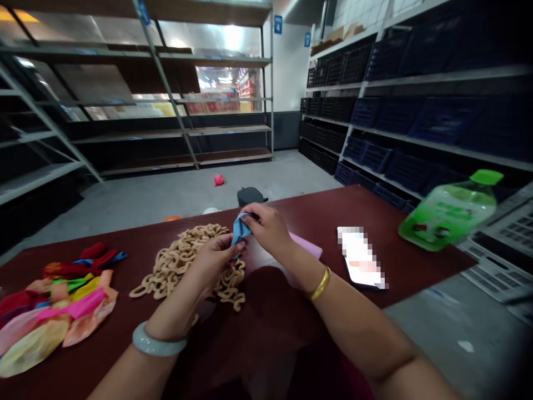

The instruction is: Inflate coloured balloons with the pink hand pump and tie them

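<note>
Over the middle of the dark red table, a small light blue piece of thin, limp material [240, 230] is pinched between both my hands; its exact kind is unclear. My left hand [214, 256] grips its lower part with thumb and fingers. At the top edge, my right hand [264, 222] closes its fingertips on the same piece. Just behind and below my left hand lies a heap of tan, thick ring-like loops [177, 258], partly covered by that hand and forearm. Some curled tan loops [235, 286] spill out under my hands.
Crumpled, thin pieces in many colours [79, 300] lie at the table's left. On the right are a lit phone [360, 258], a pink roll or sheet [306, 246] and a green-capped jug [452, 214]. Shelves with dark crates [441, 119] stand beyond; a pink ball [219, 179] is on the floor.
</note>
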The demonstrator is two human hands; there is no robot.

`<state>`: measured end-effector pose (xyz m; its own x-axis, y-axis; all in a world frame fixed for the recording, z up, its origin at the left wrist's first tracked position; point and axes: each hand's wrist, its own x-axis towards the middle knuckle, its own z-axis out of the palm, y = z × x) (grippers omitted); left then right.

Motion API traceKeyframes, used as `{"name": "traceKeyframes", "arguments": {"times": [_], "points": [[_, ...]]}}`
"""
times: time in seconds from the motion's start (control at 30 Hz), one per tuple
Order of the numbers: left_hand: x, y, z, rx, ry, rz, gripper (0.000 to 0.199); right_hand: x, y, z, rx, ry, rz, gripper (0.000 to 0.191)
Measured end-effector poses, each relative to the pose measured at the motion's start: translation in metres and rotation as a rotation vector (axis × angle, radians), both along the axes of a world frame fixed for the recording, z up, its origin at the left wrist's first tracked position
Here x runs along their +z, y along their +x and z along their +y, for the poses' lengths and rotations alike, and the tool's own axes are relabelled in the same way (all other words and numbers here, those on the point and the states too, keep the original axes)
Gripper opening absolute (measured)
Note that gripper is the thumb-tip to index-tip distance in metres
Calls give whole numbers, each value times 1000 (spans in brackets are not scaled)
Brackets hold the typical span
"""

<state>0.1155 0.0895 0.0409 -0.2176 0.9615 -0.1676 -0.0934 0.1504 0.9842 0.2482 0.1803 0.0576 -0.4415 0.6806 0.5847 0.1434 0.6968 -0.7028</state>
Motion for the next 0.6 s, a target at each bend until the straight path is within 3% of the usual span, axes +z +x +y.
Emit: {"name": "traceKeyframes", "arguments": {"times": [0.17, 0.3, 0.4, 0.5, 0.57, 0.6], "points": [[0, 4, -3, -80, -20, -21, 23, -4, 2, 19, 69, -287, 99, 14], [10, 1, -8, -83, 48, -242, 13, -10, 2, 34, 173, -554, 101, 20], [23, -9, -9, 19, 130, -436, 11, -9, 9, 36, 73, -440, -83, 26], [33, -28, -10, 133, 247, -584, 17, -7, 23, 35, -235, -109, -457, 39], [36, -42, -8, 225, 306, -620, 19, -9, 31, 35, -405, -53, -723, 59], [36, -49, -7, 288, 335, -619, 18, -12, 34, 36, -410, -72, -837, 67]]}}
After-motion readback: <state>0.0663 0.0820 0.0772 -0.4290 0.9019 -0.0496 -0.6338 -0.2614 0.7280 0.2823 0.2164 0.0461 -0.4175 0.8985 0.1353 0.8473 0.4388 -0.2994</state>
